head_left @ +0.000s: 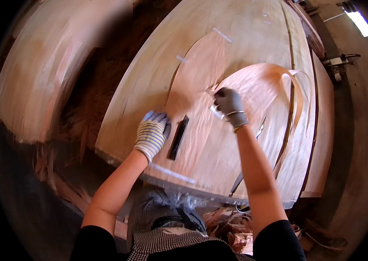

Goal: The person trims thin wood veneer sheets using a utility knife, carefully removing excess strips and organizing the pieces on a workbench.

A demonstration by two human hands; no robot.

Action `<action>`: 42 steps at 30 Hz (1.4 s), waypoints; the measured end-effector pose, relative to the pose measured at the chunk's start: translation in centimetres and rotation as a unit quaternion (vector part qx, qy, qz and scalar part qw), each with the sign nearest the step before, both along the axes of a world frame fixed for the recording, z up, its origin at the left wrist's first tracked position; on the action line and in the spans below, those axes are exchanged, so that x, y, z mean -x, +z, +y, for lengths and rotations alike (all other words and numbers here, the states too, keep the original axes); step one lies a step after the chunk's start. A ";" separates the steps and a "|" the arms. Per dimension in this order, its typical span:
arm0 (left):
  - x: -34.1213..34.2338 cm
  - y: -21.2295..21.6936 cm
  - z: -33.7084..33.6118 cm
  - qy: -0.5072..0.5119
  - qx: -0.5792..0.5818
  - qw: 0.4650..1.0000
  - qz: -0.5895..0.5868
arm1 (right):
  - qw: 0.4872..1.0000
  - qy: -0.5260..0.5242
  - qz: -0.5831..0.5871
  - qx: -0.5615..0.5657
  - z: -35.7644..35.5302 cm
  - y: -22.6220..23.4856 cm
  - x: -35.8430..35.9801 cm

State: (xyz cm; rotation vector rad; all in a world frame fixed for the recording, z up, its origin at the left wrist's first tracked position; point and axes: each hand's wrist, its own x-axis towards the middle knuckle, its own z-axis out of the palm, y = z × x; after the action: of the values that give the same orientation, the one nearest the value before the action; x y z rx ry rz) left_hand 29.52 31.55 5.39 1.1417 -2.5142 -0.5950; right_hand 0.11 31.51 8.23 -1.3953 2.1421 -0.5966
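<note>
My left hand (pixel 152 134), in a striped knit glove, lies with fingers stretched out on a large pale wood veneer sheet (pixel 136 95). Just right of it a slim black tool (pixel 178 138) lies on a reddish veneer piece (pixel 199 65). My right hand (pixel 230 104), in a grey glove, is closed above the sheet by the edge of that reddish piece. Something small and white (pixel 217 112) shows beside its palm; what the fingers pinch is hidden. Right of this hand, a loose veneer flap (pixel 258 78) curls up, with thin strips (pixel 298 100) trailing off it.
Short white tape strips (pixel 222 35) mark the sheet, and a longer one (pixel 171 173) runs along its near edge. Another stack of veneer (pixel 36 87) stands at left, past a dark gap with wood scraps (pixel 79 130). More scraps (pixel 240 239) lie below the near edge.
</note>
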 end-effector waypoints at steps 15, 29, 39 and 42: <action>24.3 -3.9 -15.4 -0.226 0.109 0.968 0.001 | 0.989 -0.138 -0.035 -0.041 -9.4 -5.5 11.0; 12.9 -2.5 -2.8 -0.307 0.080 0.948 0.003 | 0.925 -0.227 -0.287 -0.097 11.4 2.0 0.0; 3.3 1.6 10.0 -0.253 0.041 0.967 -0.016 | 0.944 -0.185 -0.233 -0.138 19.2 -1.2 -10.6; 3.1 -0.7 11.4 -0.245 0.107 0.961 -0.064 | 0.994 -0.101 0.045 -0.019 20.5 -3.1 -10.9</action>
State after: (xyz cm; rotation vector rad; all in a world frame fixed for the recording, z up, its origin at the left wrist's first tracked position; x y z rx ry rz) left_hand 26.42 42.97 4.67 0.4897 -2.9050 -0.3541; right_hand 10.98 52.01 5.11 -1.2156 2.3723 -0.5750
